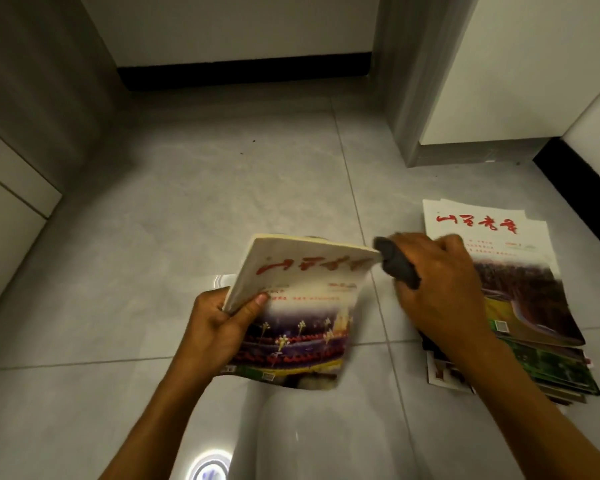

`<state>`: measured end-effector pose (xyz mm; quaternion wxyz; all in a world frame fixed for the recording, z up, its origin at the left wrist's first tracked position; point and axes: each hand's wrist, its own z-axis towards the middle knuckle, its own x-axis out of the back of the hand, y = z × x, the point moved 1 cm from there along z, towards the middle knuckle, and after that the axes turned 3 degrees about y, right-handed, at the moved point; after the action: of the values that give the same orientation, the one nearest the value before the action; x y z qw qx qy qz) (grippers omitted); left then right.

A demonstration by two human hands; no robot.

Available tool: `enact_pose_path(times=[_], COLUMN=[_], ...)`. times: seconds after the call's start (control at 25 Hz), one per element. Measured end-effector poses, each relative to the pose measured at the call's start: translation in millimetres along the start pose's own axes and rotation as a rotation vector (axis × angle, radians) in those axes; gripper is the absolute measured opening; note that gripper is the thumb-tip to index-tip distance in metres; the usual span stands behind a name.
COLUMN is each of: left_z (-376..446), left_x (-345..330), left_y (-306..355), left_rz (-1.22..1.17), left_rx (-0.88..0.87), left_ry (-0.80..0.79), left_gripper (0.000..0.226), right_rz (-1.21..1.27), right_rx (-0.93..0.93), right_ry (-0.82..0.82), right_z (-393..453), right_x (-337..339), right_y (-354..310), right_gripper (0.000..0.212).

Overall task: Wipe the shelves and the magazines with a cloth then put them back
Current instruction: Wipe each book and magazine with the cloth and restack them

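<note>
The left hand (215, 327) held one magazine (298, 306) tilted above the grey tiled floor (187, 202), thumb curled over its cover at the spine edge. The right hand (433, 282), just right of that magazine, gripped a dark cloth (395, 261) touching its top right corner. A stack of magazines (520, 299) lay on the floor right of the held magazine, partly behind the right forearm.
</note>
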<state>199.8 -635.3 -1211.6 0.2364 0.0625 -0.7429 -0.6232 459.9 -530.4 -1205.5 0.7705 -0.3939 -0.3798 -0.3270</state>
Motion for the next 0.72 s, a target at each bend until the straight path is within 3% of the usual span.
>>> enact_pose_path(times=[0.08, 0.16, 0.24, 0.32, 0.44, 0.52, 0.6, 0.64, 0.72], left_z=[3, 9, 11, 10, 11, 10, 8, 8, 8], left_x=[7, 5, -4, -16, -26, -26, -16, -10, -7], left_y=[-1, -1, -1, -1, -4, -10, -17, -21, -22], left_rz=[-0.189, -0.472, -0.676, -0.697, -0.472, -0.236, 0.056, 0.18, 0.31], left_rx=[0.134, 0.274, 0.402, 0.468, 0.425, 0.31, 0.015, -0.177, -0.35], left_ry=[0.249, 0.404, 0.447, 0.435, 0.462, 0.463, 0.48, 0.396, -0.119], left_gripper=[0.006, 0.014, 0.023, 0.024, 0.035, 0.055, 0.065, 0.067, 0.08], right_rz=[0.189, 0.768, 1.237, 1.496, 1.556, 1.519, 1.581, 1.612, 1.682], right_rx=[-0.315, -0.827, -1.173, -1.261, -1.272, -1.327, -1.359, -1.345, -1.27], right_ry=[-0.144, -0.185, -0.338, -0.431, -0.307, -0.228, -0.158, -0.124, -0.109], right_z=[-22, -44, -68, -77, -70, -61, -50, -44, -33], right_x=[-13, -24, -37, -43, -54, -57, -52, -47, -34], right_y=[33, 24, -15, -53, -72, -67, -59, -54, -43], right_gripper=[0.019, 0.021, 0.032, 0.035, 0.029, 0.039, 0.057, 0.063, 0.067])
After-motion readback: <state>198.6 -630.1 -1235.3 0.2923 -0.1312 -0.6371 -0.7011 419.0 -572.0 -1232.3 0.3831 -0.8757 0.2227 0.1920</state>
